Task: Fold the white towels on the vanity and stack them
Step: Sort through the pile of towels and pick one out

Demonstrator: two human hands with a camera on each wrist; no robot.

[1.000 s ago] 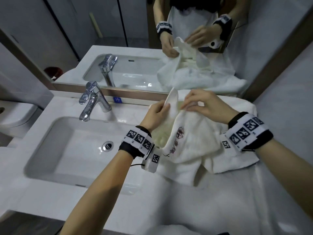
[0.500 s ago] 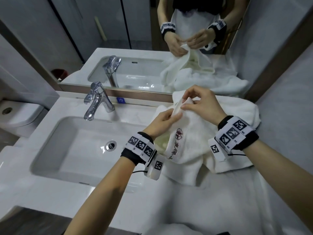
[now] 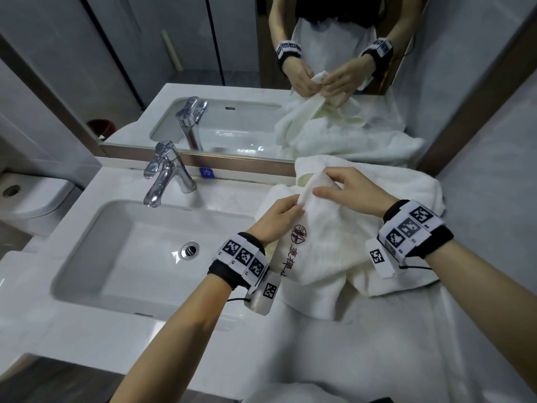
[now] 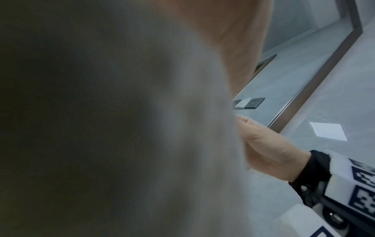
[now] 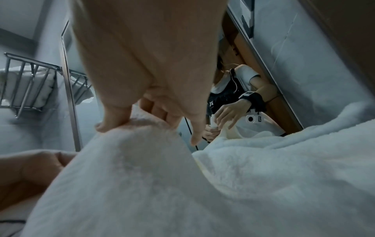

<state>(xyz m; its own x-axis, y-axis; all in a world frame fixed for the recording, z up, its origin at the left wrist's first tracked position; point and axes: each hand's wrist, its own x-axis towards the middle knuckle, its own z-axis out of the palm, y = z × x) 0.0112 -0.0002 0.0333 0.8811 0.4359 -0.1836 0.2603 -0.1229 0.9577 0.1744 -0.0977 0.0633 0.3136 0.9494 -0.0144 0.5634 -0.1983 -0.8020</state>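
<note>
The towels lay on the vanity right of the sink, the faucet behind it

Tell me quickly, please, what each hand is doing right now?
Left hand: pinches the towel at its raised edge.
Right hand: pinches the same towel edge, just above the left.

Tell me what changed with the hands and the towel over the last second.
Both hands stayed on the logo towel. The left hand and right hand worked closer together along its raised edge until their fingertips nearly meet, each pinching it. Nothing was let go. The towel heap behind, faucet and sink stayed put.
</note>
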